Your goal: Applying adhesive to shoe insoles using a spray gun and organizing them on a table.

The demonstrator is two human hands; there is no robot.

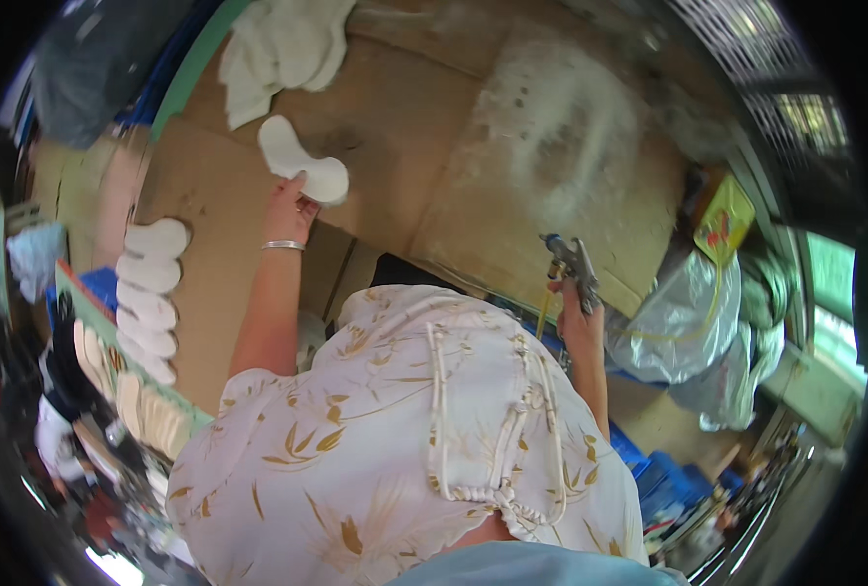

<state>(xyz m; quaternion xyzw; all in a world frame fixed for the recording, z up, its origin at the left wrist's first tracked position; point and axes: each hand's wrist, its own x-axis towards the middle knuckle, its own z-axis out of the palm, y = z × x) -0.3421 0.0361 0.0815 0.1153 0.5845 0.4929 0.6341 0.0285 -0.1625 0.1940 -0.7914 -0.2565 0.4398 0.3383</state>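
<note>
My left hand (295, 207) pinches the near edge of a white insole-shaped piece (302, 161), thumb on top, over the cardboard-covered table. On the right, my right hand (580, 311) is wrapped round the handle of a metal spray gun (572, 264), whose blue-tipped end points up and left. A thin yellow hose (543, 314) hangs below the gun. Beyond my left hand lies a pile of similar white pieces (287, 49). More white pieces (150, 293) lie overlapped in a row at the table's left edge.
Cardboard (404, 146) covers the table, with a whitish, spray-like stain (571, 127) at the far right. Beside the right edge are a yellow container (725, 217) and a clear plastic bag (683, 322). Several insole-shaped pieces (150, 410) line a lower ledge on the left.
</note>
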